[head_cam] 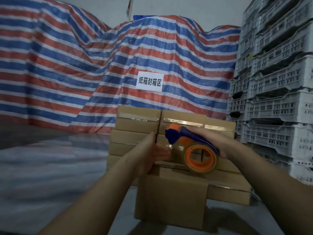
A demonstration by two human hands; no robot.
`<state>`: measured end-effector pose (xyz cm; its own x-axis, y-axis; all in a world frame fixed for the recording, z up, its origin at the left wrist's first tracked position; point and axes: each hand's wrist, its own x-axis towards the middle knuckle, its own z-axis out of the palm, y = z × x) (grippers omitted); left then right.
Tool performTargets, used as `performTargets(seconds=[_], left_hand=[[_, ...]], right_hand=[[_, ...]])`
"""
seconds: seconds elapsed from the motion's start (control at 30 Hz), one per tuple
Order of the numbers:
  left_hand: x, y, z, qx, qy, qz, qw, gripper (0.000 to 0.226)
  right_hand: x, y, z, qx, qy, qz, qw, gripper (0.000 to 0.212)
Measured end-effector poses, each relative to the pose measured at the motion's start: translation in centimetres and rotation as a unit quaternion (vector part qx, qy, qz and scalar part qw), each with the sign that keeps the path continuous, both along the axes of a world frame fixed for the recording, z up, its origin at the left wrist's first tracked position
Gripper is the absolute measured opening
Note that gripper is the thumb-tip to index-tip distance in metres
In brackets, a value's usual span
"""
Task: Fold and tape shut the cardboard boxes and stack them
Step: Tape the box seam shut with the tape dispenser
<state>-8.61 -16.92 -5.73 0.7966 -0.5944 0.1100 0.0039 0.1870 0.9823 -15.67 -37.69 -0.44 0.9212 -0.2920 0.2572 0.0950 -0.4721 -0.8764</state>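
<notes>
1. Gripping the blue and orange tape dispenser (188, 141), the right hand (215, 141) has its fingers curled around the handle, above the near end of the stack.
2. The dispenser carries a roll of clear tape (200, 158) on an orange hub, and the roll hangs just over the near cardboard box (171, 199).
3. The left hand (149, 153) is beside the dispenser, with straight fingers pressed together and pointing away from the person; the fingertips reach toward a strip of tape at the dispenser's mouth, but I cannot tell if they touch it.
4. The near cardboard box stands in front of the person, lower than the others. Its top flaps look folded down, and what is inside cannot be seen.
5. Behind it is a stack of closed boxes (137, 126), in two columns side by side and several layers high. Shiny tape runs along the seams of the top boxes. Their contents are hidden.
6. On the right, well apart from the hands, stand tall stacks of grey plastic crates (274, 92) with slotted walls; whether something is in them cannot be told.
7. A tarpaulin (67, 65) with red, blue and white stripes covers a large pile behind the boxes, and a white paper sign (149, 81) with black characters is fixed on it.
8. The boxes stand on a grey floor (42, 167).
</notes>
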Motion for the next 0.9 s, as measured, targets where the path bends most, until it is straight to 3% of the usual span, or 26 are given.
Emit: performTargets(seconds=[0.2, 0.37, 0.57, 0.67, 0.8, 0.9], left_hand=[[0.0, 0.7, 0.3, -0.066, 0.050, -0.022, 0.996, 0.047], [0.2, 0.6, 0.4, -0.064, 0.078, 0.003, 0.995, 0.017], [0.4, -0.2, -0.2, 0.024, 0.005, 0.107, 0.994, 0.018], [1.4, -0.6, -0.8, -0.014, 0.051, 0.154, 0.987, 0.014], [2.1, -0.7, -1.4, -0.099, 0.128, 0.175, 0.971, 0.016], [2.6, 0.1, -1.5, -0.093, 0.121, 0.166, 0.974, 0.009]], right_hand=[[1.2, 0.7, 0.7, -0.083, 0.031, 0.024, 0.996, 0.073], [1.4, 0.8, 0.9, -0.112, 0.045, 0.008, 0.993, 0.078], [1.2, 0.3, 1.7, -0.143, 0.070, 0.016, 0.987, 0.074], [0.8, -0.5, 2.7, -0.183, 0.108, 0.005, 0.977, 0.067], [0.6, -1.1, 2.5, -0.141, 0.124, 0.041, 0.981, 0.060], [0.9, -0.4, 2.4, -0.164, 0.126, 0.057, 0.977, 0.051]])
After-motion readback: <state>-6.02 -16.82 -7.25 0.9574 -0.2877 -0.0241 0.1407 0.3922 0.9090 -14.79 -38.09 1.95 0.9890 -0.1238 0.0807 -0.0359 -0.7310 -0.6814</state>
